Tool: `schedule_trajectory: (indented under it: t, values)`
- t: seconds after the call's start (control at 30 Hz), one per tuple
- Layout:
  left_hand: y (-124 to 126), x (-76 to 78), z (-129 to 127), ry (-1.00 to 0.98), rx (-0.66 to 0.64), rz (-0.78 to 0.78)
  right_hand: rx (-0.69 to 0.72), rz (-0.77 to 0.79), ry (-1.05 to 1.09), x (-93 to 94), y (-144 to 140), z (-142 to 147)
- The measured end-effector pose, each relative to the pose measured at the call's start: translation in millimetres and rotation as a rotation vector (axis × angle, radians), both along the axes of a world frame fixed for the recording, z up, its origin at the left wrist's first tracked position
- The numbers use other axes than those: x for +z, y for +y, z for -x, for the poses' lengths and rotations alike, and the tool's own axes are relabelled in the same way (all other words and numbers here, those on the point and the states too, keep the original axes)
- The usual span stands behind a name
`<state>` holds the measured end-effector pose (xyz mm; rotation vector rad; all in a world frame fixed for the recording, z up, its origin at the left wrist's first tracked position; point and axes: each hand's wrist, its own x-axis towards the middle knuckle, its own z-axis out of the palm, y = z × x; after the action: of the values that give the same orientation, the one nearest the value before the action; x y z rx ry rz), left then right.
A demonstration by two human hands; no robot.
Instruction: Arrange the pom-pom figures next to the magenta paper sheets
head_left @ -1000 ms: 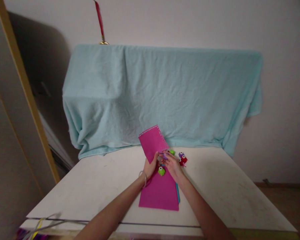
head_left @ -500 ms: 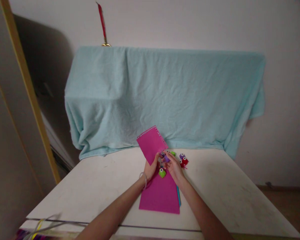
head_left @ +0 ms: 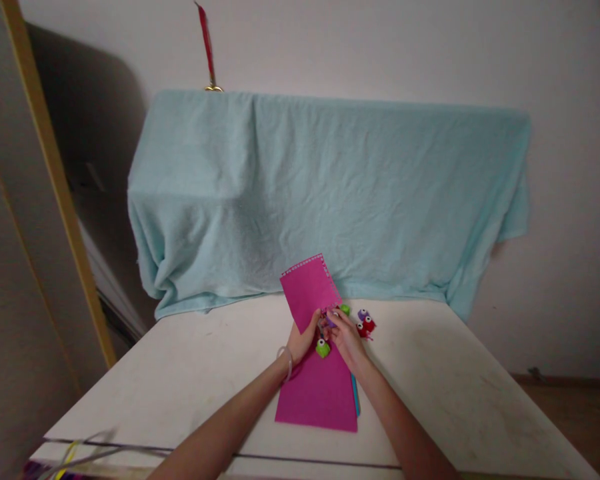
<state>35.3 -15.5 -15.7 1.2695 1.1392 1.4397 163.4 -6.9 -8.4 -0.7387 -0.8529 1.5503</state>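
Note:
A small pink sheet (head_left: 310, 290) with holes along its edges stands tilted up in my left hand (head_left: 303, 339), thumb on its lower part. At its lower right corner, my right hand (head_left: 347, 339) pinches a small purple figure (head_left: 333, 320), mostly covered by the fingers. A green one-eyed figure (head_left: 323, 349) is just below, between my two hands; whether it hangs or lies there I cannot tell. Beneath my hands lies a larger pink sheet (head_left: 317, 400), with a blue edge (head_left: 355, 397) showing at its right.
Red figures (head_left: 366, 326) and a purple figure (head_left: 363, 314) lie right of my hands, a green one (head_left: 345, 310) behind. The white table (head_left: 445, 387) meets a light-blue towel (head_left: 380, 193) at the back. Grey cable (head_left: 105, 453) crosses the front left edge.
The upright pink sheet has shifted slightly right and turned a little more upright. My right fingers have closed in nearer its corner, covering more of the purple figure.

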Motion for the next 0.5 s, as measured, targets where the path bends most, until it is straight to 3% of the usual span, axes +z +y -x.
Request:
schedule_trajectory:
  t: [0.27, 0.5]
  values:
    - [3, -6.2, 1, 0.025, 0.034, -0.003, -0.018, -0.047, -0.073, -8.0, 2, 0]
    - [3, -9.9, 1, 0.104, -0.063, -0.011, -0.114, -0.120, -0.142, -11.5, 5, 0]
